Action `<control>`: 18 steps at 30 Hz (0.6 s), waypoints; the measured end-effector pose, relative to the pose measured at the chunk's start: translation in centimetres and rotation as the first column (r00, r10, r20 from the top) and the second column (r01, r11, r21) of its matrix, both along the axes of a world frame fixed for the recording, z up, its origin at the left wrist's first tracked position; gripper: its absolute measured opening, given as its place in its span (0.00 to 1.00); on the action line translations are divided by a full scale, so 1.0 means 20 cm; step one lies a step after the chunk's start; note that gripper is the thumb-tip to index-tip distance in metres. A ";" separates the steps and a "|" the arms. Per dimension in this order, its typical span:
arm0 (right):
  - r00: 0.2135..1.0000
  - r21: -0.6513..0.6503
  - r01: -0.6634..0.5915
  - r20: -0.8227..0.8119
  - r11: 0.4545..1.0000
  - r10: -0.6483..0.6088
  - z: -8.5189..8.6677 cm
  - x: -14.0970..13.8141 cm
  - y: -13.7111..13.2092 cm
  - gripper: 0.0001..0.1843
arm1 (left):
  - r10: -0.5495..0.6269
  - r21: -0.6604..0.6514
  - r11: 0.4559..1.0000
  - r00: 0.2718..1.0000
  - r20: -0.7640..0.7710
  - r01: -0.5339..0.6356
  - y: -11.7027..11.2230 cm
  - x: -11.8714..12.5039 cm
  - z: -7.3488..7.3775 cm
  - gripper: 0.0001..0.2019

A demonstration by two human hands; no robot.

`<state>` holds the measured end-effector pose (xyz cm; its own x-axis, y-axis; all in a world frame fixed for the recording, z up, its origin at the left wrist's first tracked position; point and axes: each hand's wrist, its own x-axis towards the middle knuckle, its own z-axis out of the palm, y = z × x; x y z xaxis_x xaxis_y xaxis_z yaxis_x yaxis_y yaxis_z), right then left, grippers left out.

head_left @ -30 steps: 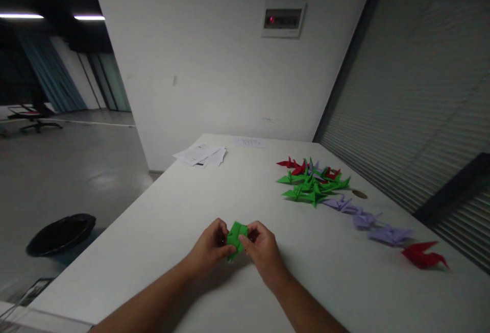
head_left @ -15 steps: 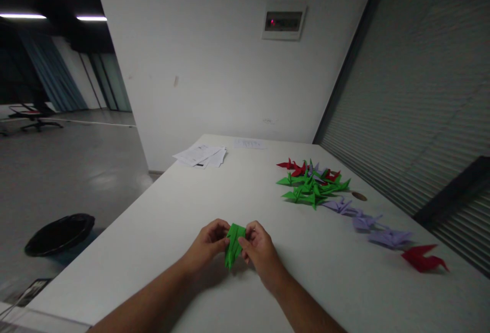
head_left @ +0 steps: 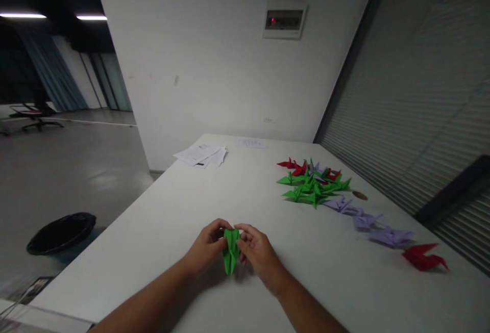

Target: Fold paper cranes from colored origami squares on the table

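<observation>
Nearest, over the front part of the white worktop (head_left: 164,231), the left hand (head_left: 206,249) pinches the left edge of a green folded paper (head_left: 230,252) between thumb and curled fingers, and the right hand (head_left: 261,252) grips its right edge the same way, its index finger reaching along the top. The paper sits between the two hands, two narrow points side by side aimed toward the person, a slit parting them; whether it touches the surface below cannot be told. Off to the left, beside the worktop, stands a bin (head_left: 63,233) with a black liner. On the right lies a red paper crane (head_left: 424,257), and beyond it a line of purple paper cranes (head_left: 389,236) leads up to a heap of cranes (head_left: 314,187), mostly green with some red and purple among them. A round brown spot (head_left: 360,195) shows just right of the heap. Farther back, loose printed sheets (head_left: 201,155) overlap at the left edge, and a single page (head_left: 250,143) lies near the wall (head_left: 214,68), which carries a framed panel (head_left: 284,20) with a red light.
</observation>
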<state>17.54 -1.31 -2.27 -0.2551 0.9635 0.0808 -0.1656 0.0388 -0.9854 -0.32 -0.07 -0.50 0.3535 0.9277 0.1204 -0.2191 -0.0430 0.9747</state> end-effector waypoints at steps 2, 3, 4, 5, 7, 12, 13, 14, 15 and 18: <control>1.000 -0.010 -0.023 0.014 1.000 0.024 -0.01 0.00 0.00 0.25 | 0.034 -0.021 0.999 0.999 0.007 -0.034 0.01 0.00 -0.01 0.13; 0.999 -0.014 -0.032 0.029 0.999 0.033 -0.02 -0.01 -0.01 0.24 | 0.060 -0.024 0.998 0.998 0.001 -0.060 0.01 -0.01 -0.01 0.13; 0.998 -0.015 -0.040 0.046 0.999 0.041 -0.02 -0.01 -0.01 0.24 | 0.088 -0.023 0.996 0.996 -0.010 -0.088 0.02 -0.01 -0.02 0.13; 0.997 -0.013 -0.047 0.060 0.999 0.048 -0.02 -0.01 -0.02 0.23 | 0.107 -0.020 0.994 0.994 -0.028 -0.108 0.02 -0.01 -0.03 0.14; 0.996 0.000 -0.048 0.076 0.999 0.048 -0.02 0.00 -0.02 0.21 | 0.119 -0.015 0.993 0.991 -0.065 -0.120 0.03 -0.01 -0.04 0.15; 0.990 0.008 0.014 0.142 1.000 -0.015 0.01 0.00 -0.03 0.17 | 0.103 -0.015 0.994 0.991 -0.081 -0.104 0.03 0.00 -0.04 0.16; 0.989 0.005 0.023 0.148 1.000 -0.023 0.01 0.00 -0.02 0.18 | 0.108 -0.020 0.994 0.992 -0.062 -0.110 0.02 0.01 -0.04 0.17; 0.988 0.003 0.029 0.149 1.000 -0.029 0.01 0.00 -0.02 0.18 | 0.114 -0.028 0.993 0.993 -0.035 -0.115 0.02 0.01 -0.04 0.18; 0.989 0.006 0.030 0.147 1.000 -0.031 0.01 0.00 -0.02 0.19 | 0.115 -0.038 0.993 0.993 -0.011 -0.116 0.02 0.01 -0.04 0.18; 0.989 0.040 0.040 0.141 0.998 -0.045 0.00 -0.01 -0.01 0.21 | 0.108 -0.031 0.994 0.994 0.007 -0.108 0.02 0.01 -0.05 0.19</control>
<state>17.37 -1.57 -2.35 -0.2256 0.9707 0.0828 -0.0216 0.0800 -0.9966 -0.15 0.27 -1.42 0.2504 0.9636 0.0936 -0.2229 -0.0367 0.9742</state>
